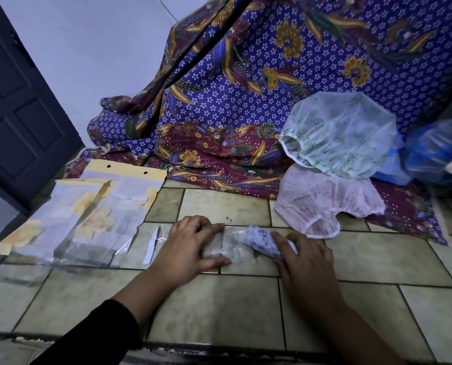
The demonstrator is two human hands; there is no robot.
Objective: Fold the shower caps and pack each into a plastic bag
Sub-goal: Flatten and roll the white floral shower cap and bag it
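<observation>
A clear plastic bag (231, 246) lies flat on the tiled floor in front of me. My left hand (190, 246) rests on its left part, fingers spread and pressing it down. My right hand (305, 259) grips a rolled-up shower cap with blue print (261, 239), whose tip sits at the bag's right end. An unfolded pink-patterned cap (325, 201) lies to the right, and a green-patterned cap (340, 135) rests above it against the cloth.
Packed bags with yellow header cards (88, 206) lie in a row on the left. A purple batik cloth (246, 101) drapes over something behind. A blue plastic bag (435, 151) sits far right. A dark door (17, 101) stands at left.
</observation>
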